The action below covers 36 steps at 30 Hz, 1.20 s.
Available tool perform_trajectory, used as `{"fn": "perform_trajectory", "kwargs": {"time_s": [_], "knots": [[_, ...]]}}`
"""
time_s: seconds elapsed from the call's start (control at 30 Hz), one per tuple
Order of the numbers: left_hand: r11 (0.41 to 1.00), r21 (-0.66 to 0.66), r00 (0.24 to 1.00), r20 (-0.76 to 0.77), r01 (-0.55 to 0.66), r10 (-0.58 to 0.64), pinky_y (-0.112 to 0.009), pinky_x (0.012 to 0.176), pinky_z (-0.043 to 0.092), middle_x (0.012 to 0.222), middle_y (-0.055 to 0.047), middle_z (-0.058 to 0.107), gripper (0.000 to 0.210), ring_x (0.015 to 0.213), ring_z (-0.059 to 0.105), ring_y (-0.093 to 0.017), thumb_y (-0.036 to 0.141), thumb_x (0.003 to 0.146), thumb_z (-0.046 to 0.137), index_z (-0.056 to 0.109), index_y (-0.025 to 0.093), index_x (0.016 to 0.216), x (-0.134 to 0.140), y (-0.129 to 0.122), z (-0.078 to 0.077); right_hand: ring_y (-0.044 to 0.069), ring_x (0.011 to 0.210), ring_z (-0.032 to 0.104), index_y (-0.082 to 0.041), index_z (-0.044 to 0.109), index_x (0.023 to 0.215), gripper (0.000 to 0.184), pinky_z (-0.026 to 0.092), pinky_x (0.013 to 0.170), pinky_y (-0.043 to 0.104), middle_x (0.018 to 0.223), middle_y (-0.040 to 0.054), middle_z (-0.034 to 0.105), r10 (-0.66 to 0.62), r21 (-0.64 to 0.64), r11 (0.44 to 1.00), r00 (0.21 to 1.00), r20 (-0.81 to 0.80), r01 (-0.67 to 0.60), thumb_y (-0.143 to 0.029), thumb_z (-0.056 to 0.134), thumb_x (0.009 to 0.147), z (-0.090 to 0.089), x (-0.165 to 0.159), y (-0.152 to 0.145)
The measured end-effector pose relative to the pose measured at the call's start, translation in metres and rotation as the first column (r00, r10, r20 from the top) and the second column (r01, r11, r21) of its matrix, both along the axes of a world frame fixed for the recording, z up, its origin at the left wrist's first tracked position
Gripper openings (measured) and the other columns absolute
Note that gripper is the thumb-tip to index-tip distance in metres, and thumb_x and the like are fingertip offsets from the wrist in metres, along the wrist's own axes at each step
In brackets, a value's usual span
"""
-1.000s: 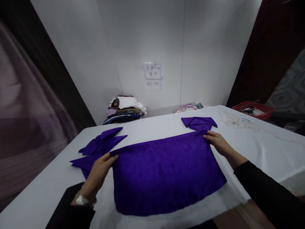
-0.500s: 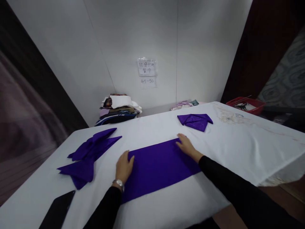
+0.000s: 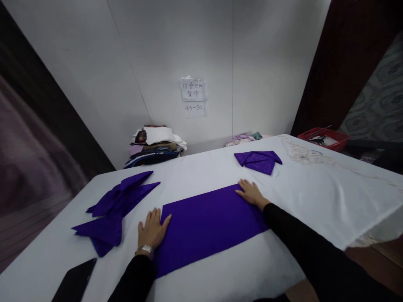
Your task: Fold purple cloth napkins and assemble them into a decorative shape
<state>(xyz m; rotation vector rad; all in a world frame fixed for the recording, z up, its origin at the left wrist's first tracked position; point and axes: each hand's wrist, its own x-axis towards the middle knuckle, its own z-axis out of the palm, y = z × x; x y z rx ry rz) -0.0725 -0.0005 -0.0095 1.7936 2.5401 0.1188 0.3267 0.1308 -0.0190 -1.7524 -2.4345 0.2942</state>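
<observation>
A purple cloth napkin lies flat as a long rectangle on the white-covered table. My left hand, with a metal watch at the wrist, rests palm down at its left edge, fingers spread. At the far right corner, my right hand lies with fingers stretched out, touching the cloth and the tabletop. Neither hand grips anything. To the left sits a purple napkin folded into pointed wings. Beyond my right hand is another folded purple napkin.
A black tablet or phone lies at the near left. Behind the table are a stack of folded clothes and a smaller cloth pile. A red basket stands at the far right. Paper signs hang on the wall.
My left hand has slid left and opened flatter at the napkin's left edge. My right hand has shifted slightly right, its fingers straighter. The napkin stays flat.
</observation>
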Motion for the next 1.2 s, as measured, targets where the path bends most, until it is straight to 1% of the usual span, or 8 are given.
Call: {"fn": "perform_trajectory", "kwargs": {"time_s": [0.1,0.23,0.33,0.5,0.73,0.87,1.07,1.2], "knots": [[1.000,0.017,1.000,-0.001,-0.012,0.012,-0.055,0.105,0.014,0.146,-0.010,0.023,0.064,0.135,0.015,-0.026,0.050,0.085,0.024,0.028,0.013,0.137,-0.014,-0.004,-0.003,0.026,0.134,0.015,-0.015,0.026,0.139,0.067,0.009,0.105,0.052,0.146,0.0117,0.021,-0.099,0.007,0.995,0.994,0.047,0.099,-0.058,0.022,0.088,-0.002,0.036,0.009],[0.998,0.024,0.999,0.023,-0.050,0.050,-0.057,0.103,0.016,0.145,-0.014,0.025,0.066,0.134,0.018,-0.028,0.052,0.084,0.026,0.029,0.011,0.136,-0.002,-0.003,0.000,0.029,0.134,0.014,-0.011,0.027,0.139,0.067,0.011,0.104,0.053,0.146,0.0149,0.021,-0.132,0.024,0.991,0.990,0.049,0.131,-0.055,0.024,0.088,0.004,0.016,-0.007],[0.997,0.053,0.999,0.019,-0.048,0.047,-0.057,0.103,0.017,0.145,-0.016,0.023,0.067,0.133,0.019,-0.030,0.052,0.085,0.025,0.028,0.008,0.136,0.030,-0.005,0.007,0.028,0.135,0.011,-0.013,0.027,0.140,0.070,0.007,0.106,0.051,0.146,0.0140,0.019,0.101,0.081,0.992,0.995,-0.020,-0.099,-0.059,0.026,0.087,0.009,-0.033,-0.041],[0.959,0.097,0.964,-0.027,0.267,-0.266,-0.051,0.106,0.013,0.145,-0.012,0.027,0.064,0.134,0.018,-0.026,0.054,0.085,0.028,0.033,0.014,0.135,0.069,-0.020,0.003,0.025,0.135,0.013,-0.022,0.023,0.141,0.068,0.006,0.107,0.048,0.147,0.0086,0.021,0.452,0.074,0.892,0.888,-0.086,-0.447,-0.062,0.025,0.086,0.006,-0.073,-0.090],[0.997,0.081,0.995,-0.102,0.001,0.007,-0.054,0.101,0.021,0.141,-0.013,0.035,0.053,0.130,0.027,-0.027,0.040,0.087,0.028,0.039,0.013,0.131,0.005,-0.056,0.000,0.028,0.132,0.022,-0.021,0.032,0.137,0.065,0.015,0.103,0.055,0.144,0.0104,0.027,0.079,0.104,0.991,0.997,0.006,-0.080,-0.061,0.025,0.086,-0.015,0.049,-0.058],[0.991,0.130,0.985,-0.168,-0.028,0.050,-0.051,0.102,0.022,0.138,-0.014,0.039,0.052,0.129,0.029,-0.027,0.037,0.086,0.029,0.043,0.011,0.128,0.011,-0.069,0.004,0.033,0.131,0.022,-0.015,0.037,0.135,0.065,0.015,0.101,0.059,0.141,0.0166,0.032,-0.107,0.208,0.973,0.994,0.018,0.101,-0.058,0.025,0.087,-0.015,0.076,-0.064],[0.962,0.126,0.966,-0.121,0.241,-0.227,-0.049,0.104,0.020,0.141,-0.011,0.035,0.057,0.131,0.026,-0.026,0.043,0.084,0.034,0.037,0.015,0.133,0.054,-0.077,-0.007,0.025,0.135,0.013,-0.026,0.019,0.142,0.065,0.006,0.107,0.050,0.147,0.0063,0.018,0.337,0.049,0.941,0.938,-0.081,-0.334,-0.059,0.029,0.087,0.001,0.008,-0.127],[0.975,0.053,0.962,-0.182,0.215,-0.202,-0.048,0.099,0.028,0.137,-0.010,0.042,0.043,0.128,0.032,-0.027,0.028,0.084,0.034,0.051,0.019,0.122,0.029,-0.087,-0.008,0.025,0.135,0.011,-0.026,0.019,0.141,0.064,0.005,0.107,0.050,0.147,0.0056,0.016,0.329,-0.029,0.942,0.939,-0.096,-0.333,-0.058,0.028,0.087,0.001,0.016,-0.136]]}}
